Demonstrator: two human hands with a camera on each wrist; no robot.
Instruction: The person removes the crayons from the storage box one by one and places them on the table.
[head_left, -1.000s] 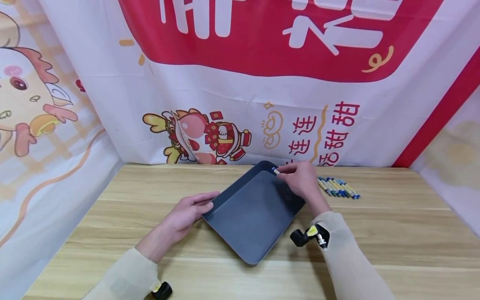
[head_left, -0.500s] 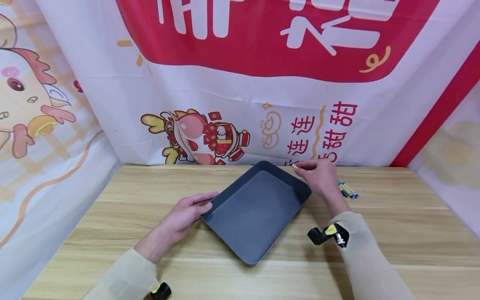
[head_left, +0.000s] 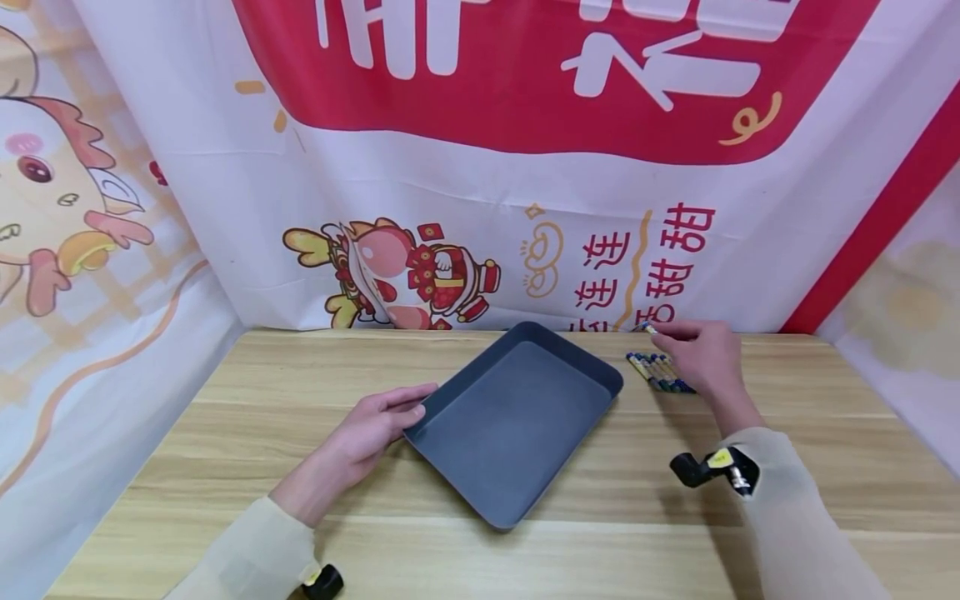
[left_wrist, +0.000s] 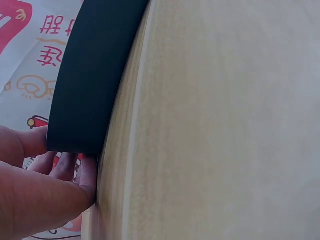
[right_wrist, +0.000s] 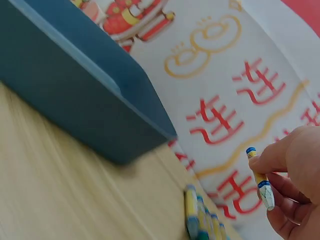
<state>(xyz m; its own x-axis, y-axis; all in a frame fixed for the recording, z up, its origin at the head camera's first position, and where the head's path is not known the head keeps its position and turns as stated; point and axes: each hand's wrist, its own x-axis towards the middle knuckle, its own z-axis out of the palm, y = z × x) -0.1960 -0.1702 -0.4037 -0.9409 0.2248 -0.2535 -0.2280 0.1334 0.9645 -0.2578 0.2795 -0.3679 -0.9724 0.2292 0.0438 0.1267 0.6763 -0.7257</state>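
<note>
A dark grey tray (head_left: 517, 417) lies at an angle in the middle of the wooden table (head_left: 225, 450). My left hand (head_left: 378, 421) rests against the tray's left corner, thumb and fingers touching its rim (left_wrist: 82, 100). My right hand (head_left: 693, 350) is lifted to the right of the tray, above a row of several blue and yellow crayons (head_left: 658, 371), and pinches one yellow crayon (right_wrist: 260, 178) with blue bands between thumb and fingers. The same row of crayons (right_wrist: 200, 215) lies on the table in the right wrist view, near the tray's wall (right_wrist: 75, 95).
A printed banner (head_left: 480, 167) hangs right behind the table and wraps both sides. The table's front edge runs along the bottom of the head view. Bare wood spreads to the left and right of the tray.
My right hand has carried the crayon from over the tray's far corner rightward to above the row of crayons. The left hand and tray have stayed put.
</note>
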